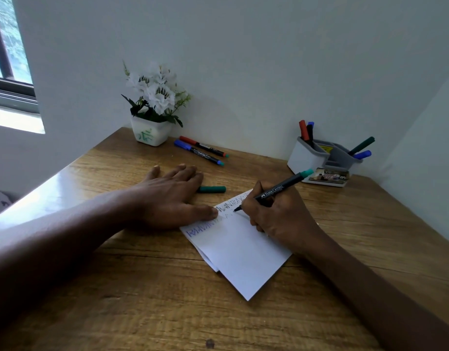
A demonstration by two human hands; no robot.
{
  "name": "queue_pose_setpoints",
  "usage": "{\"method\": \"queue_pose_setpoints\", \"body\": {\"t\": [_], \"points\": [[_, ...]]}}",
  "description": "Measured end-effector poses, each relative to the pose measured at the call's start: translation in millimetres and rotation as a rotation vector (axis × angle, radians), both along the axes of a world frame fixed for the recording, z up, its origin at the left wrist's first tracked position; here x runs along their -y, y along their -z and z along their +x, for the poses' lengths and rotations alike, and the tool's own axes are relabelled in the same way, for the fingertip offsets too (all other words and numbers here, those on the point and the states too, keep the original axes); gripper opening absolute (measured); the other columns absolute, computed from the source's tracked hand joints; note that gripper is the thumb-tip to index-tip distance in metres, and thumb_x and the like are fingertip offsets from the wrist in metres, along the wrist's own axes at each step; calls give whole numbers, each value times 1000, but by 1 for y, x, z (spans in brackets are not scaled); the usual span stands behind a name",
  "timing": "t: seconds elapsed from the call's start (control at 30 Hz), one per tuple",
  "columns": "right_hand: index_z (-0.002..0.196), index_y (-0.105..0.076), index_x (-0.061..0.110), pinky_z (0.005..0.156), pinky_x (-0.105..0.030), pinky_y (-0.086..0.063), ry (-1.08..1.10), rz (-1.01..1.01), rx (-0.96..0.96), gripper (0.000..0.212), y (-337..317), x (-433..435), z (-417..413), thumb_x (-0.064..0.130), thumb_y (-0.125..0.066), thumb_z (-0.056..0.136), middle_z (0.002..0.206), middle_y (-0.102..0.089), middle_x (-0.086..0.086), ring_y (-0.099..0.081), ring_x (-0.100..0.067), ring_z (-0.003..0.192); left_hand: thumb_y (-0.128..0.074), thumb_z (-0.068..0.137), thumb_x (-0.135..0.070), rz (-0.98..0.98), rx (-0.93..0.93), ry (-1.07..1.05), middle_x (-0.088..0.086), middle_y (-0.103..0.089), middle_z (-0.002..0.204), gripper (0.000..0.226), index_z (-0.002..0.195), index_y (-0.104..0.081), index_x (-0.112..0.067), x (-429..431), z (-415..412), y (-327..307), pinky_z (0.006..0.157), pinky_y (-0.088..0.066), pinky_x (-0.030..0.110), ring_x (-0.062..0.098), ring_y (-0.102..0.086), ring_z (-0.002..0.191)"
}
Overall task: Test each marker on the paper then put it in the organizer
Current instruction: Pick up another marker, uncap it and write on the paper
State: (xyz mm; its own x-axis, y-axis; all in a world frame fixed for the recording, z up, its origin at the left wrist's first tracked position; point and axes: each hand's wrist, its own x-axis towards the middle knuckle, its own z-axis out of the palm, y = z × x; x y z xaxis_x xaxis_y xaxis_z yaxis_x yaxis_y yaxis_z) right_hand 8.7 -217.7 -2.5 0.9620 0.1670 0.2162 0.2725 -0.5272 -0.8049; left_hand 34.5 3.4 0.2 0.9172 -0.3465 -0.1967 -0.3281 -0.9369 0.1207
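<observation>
My right hand grips a black marker with a green end, its tip touching the white folded paper among black and blue scribbles. My left hand lies flat, fingers spread, its thumb pressing the paper's left corner. A green cap lies on the table just beyond my left fingers. A red-capped marker and a blue-capped marker lie near the back. The white and grey organizer at the back right holds several markers.
A white pot of white flowers stands in the back left corner against the wall. The wooden table meets walls at the back and right. A window is at the far left.
</observation>
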Motion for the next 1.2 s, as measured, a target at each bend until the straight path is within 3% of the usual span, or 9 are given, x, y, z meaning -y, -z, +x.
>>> {"method": "queue_pose_setpoints", "body": {"t": [0.3, 0.57, 1.0, 1.2], "points": [[72, -62, 16, 50, -23, -50, 64, -21, 72, 19, 3, -1, 1, 18, -75, 86, 54, -64, 0, -61, -8, 48, -26, 87, -80, -3, 6, 10, -4, 13, 167, 94, 159, 5, -29, -1, 1, 1, 123, 3, 56, 14, 12, 153], [73, -60, 14, 42, -16, -43, 64, 53, -23, 20, -1, -1, -2, 15, -70, 90, 53, -62, 0, -58, -9, 44, -27, 87, -80, 0, 9, 13, -3, 12, 167, 93, 159, 4, -29, -1, 1, 1, 123, 2, 56, 15, 11, 153], [75, -65, 13, 51, -21, -51, 79, 19, 35, 15, 2, -1, 0, 16, -73, 87, 56, -66, -1, -61, -7, 49, -26, 86, -80, 11, 5, 5, -2, 11, 167, 93, 159, 3, -29, 0, 1, -1, 123, 2, 57, 16, 10, 153], [72, -62, 11, 42, -16, -43, 96, 61, 18, 19, 1, 0, 0, 14, -73, 87, 51, -62, 0, -57, -7, 42, -26, 86, -80, 14, 4, 8, -2, 12, 167, 94, 158, 4, -29, 0, 1, 0, 123, 2, 56, 16, 9, 153]]}}
